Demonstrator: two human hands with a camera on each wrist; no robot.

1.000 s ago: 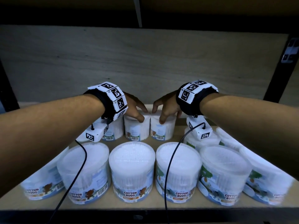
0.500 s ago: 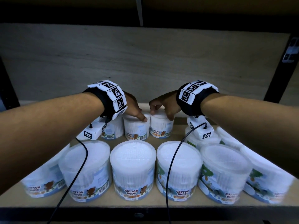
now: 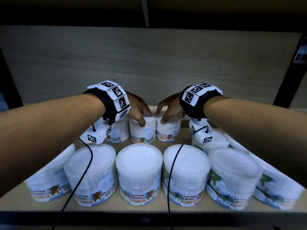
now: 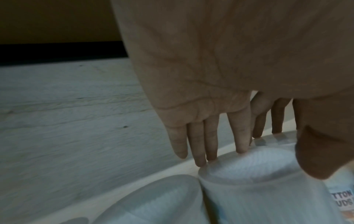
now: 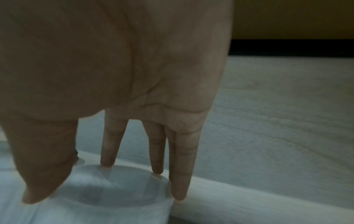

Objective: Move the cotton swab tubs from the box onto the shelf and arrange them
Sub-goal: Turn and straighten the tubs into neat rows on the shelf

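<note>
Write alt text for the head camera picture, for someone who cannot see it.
Two bare hands, left hand and right hand, each grip the top of a small cotton swab tub in the back row of a wooden shelf. A row of larger tubs stands in front.

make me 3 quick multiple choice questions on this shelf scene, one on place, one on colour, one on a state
1. Where do the two tubs under the hands stand?
A. front row
B. back row
C. stacked on another tub

2. What colour are the wrist cables?
A. black
B. red
C. white

3. How does the left hand meet its tub?
A. hovers clear of it
B. lies flat on the shelf
C. grips its top rim

Key:
1 B: left tub and right tub stand behind the front row.
2 A: cable is black.
3 C: left hand has its fingers behind the rim and its thumb in front.
</note>
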